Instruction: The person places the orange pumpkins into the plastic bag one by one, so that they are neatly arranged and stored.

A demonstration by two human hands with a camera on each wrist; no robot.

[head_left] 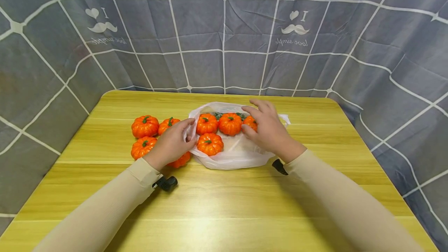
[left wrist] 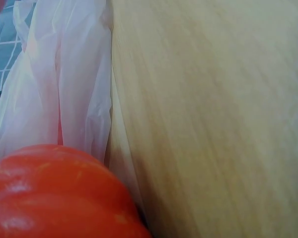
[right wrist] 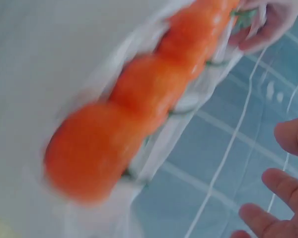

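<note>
A white plastic bag (head_left: 241,158) lies on the table with its mouth spread, several small orange pumpkins (head_left: 207,123) inside it. My left hand (head_left: 171,143) pinches the bag's left rim between thumb and fingers. In the right wrist view its fingers (right wrist: 260,37) show at the bag's edge. My right hand (head_left: 267,127) hovers over the bag's right side, fingers spread and nothing between them, partly hiding the rightmost pumpkin (head_left: 249,123). More pumpkins (head_left: 145,126) stand left of the bag, some partly hidden by my left hand. One pumpkin (left wrist: 59,193) looms large in the left wrist view.
The wooden table (head_left: 224,209) has rounded far corners. A grey curtain (head_left: 203,26) with white lines hangs behind it and along both sides. Dark green patches (head_left: 217,115) show behind the pumpkins in the bag. Black wrist devices (head_left: 167,184) sit under both sleeves.
</note>
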